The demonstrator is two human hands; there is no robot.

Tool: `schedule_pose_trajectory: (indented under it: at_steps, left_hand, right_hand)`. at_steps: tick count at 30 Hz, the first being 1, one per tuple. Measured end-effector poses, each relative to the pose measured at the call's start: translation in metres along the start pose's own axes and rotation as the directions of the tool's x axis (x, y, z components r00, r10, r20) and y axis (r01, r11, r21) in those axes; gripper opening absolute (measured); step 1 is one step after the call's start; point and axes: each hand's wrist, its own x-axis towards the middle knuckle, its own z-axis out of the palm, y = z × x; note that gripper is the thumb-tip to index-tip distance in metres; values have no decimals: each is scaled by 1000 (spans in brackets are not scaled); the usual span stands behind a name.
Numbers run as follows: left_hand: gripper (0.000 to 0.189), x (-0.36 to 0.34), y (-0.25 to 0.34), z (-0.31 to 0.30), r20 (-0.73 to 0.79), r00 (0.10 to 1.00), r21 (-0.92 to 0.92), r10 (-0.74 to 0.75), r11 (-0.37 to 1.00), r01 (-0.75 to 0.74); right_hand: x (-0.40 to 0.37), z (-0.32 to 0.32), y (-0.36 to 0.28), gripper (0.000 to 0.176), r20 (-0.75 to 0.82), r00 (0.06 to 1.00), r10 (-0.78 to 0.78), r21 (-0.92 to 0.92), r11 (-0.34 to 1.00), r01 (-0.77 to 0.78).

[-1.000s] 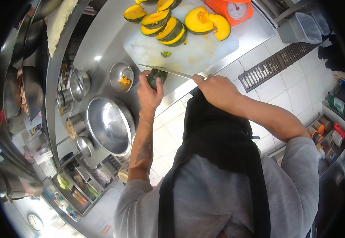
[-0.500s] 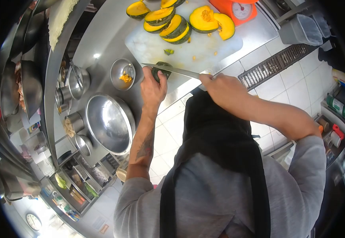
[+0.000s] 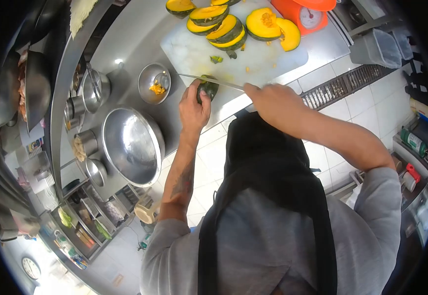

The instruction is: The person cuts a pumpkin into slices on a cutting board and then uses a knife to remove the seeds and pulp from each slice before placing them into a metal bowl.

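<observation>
My left hand (image 3: 194, 109) is wrapped round a dark green squash piece (image 3: 208, 89) at the near left edge of the white cutting board (image 3: 253, 61). In my right hand (image 3: 273, 102) is the handle of a knife (image 3: 219, 81), whose blade lies across the top of that piece and points left. Farther back on the board are several cut squash pieces with yellow flesh (image 3: 227, 30), some stacked. A small green scrap (image 3: 216, 59) lies between them and the knife.
Left of the board stand a small steel bowl (image 3: 146, 90) with orange bits and a large steel bowl (image 3: 132, 147). An orange scale (image 3: 305, 22) is at the back right. Grey plastic bins (image 3: 378, 48) stand beyond the counter's right edge.
The view has shifted slightly. The squash piece in my left hand is turned and shows more of its green skin; the knife still lies across it. A dark green bit now shows below the stacked pieces.
</observation>
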Motion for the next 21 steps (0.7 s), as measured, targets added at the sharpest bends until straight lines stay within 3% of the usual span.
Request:
schedule_pose_trajectory:
  at_steps: [2, 6, 8, 10, 12, 15, 19, 21]
  left_hand:
    - [33, -2, -2, 1, -2, 1000, -17, -10, 1000, 10]
    - [33, -3, -5, 4, -27, 999, -48, 25, 998, -27]
    - [31, -4, -6, 4, -34, 998, -34, 46, 998, -47]
    - [29, -5, -5, 5, -43, 996, -18, 73, 997, -74]
    - [33, -9, -3, 3, -34, 996, -16, 83, 996, -83]
    - [33, -16, -13, 6, -83, 986, -33, 142, 989, -145]
    - [32, -25, -8, 6, -96, 994, -72, 47, 996, -54]
    - [31, -23, 1, 6, -58, 992, -112, -113, 988, 106]
  right_hand:
    - [-19, -9, 1, 27, 112, 989, 97, -80, 993, -89]
    - [-27, -5, 5, 28, 121, 986, 115, -103, 989, -102]
    - [-4, 20, 7, 26, 55, 997, 50, 12, 999, -51]
    - [35, 51, 9, 24, -44, 999, -8, -25, 1000, 7]
    - [72, 73, 11, 25, -53, 998, -43, -122, 992, 37]
    - [85, 75, 13, 27, -54, 998, -30, -86, 996, 25]
    - [25, 29, 6, 26, -7, 999, 41, 27, 999, -41]
    - [-11, 19, 1, 25, -15, 999, 32, 26, 999, -32]
